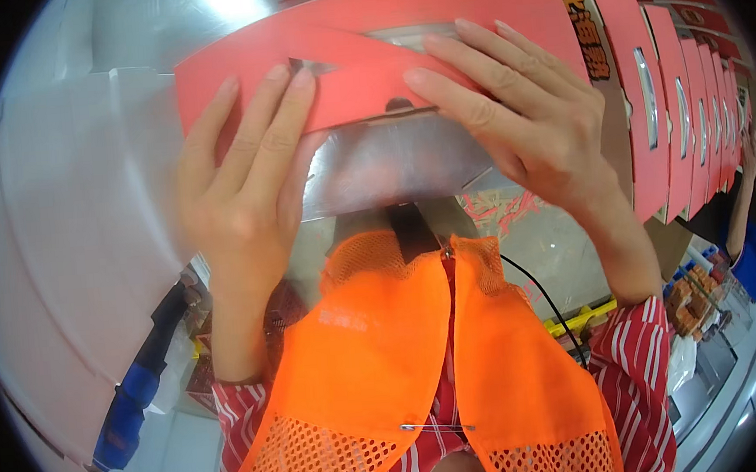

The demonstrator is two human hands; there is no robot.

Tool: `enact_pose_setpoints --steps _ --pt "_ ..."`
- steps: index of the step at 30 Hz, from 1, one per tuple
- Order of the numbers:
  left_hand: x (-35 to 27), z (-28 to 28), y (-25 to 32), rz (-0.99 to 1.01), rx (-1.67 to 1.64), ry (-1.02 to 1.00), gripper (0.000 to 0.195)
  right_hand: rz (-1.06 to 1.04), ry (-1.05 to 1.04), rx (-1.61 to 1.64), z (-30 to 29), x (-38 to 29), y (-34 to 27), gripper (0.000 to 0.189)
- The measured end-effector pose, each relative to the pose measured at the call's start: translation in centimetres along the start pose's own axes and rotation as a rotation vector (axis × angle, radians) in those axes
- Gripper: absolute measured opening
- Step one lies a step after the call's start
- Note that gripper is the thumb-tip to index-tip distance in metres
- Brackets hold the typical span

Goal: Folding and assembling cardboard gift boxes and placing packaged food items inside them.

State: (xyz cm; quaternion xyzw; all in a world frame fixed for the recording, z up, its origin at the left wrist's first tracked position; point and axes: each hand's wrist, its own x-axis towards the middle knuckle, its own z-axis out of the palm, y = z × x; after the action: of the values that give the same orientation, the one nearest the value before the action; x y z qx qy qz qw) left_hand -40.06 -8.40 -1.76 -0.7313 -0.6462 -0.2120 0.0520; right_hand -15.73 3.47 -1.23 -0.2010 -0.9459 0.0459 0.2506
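A coral-pink cardboard box (342, 100) lies across the metal work table in front of me, its flaps overlapping with gaps between them. One flap crosses the top at a slant, and a dark half-round notch shows at the near edge. My left hand (242, 173) grips the left part of the box, fingers spread over the near flap. On the right side, my right hand (526, 100) holds the box with its fingers lying over the slanted flap. Both thumbs are mostly hidden.
Several pink boxes with pale handles (648, 99) stand in a row at the right. Large pale cardboard sheets (72, 191) fill the left side. Pink scraps (501, 207) lie below the metal table (386, 163). Another person's arm (745, 177) reaches in at far right; blue clothing (127, 411) shows lower left.
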Motion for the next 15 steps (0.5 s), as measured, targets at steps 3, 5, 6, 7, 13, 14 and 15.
enact_pose_setpoints --steps 3,5,6,7,13,14,15 --pt "-0.4 0.9 0.1 0.012 -0.068 0.017 0.047 0.095 -0.016 -0.086 1.4 -1.7 -1.4 0.046" --pt "-2.3 0.7 1.6 -0.101 -0.057 -0.014 0.046 0.163 -0.059 -0.051 1.0 -2.8 -3.5 0.045" --pt "-2.3 0.7 2.1 -0.135 -0.094 -0.03 0.041 0.236 -0.096 0.025 0.3 -2.9 -3.7 0.045" --pt "-2.1 0.5 2.1 -0.116 -0.093 -0.008 0.041 0.301 -0.126 0.118 0.2 -2.6 -3.8 0.045" --pt "0.7 1.9 4.9 -0.259 -0.446 0.133 0.009 0.573 0.04 0.396 -0.2 -0.5 -4.9 0.008" --pt "0.8 1.9 5.0 -0.249 -0.424 0.17 0.007 0.591 0.017 0.421 -0.7 -0.3 -5.1 0.006" --pt "1.0 1.6 5.2 -0.242 -0.431 0.168 0.007 0.616 -0.003 0.439 -1.1 -0.2 -5.2 0.005"
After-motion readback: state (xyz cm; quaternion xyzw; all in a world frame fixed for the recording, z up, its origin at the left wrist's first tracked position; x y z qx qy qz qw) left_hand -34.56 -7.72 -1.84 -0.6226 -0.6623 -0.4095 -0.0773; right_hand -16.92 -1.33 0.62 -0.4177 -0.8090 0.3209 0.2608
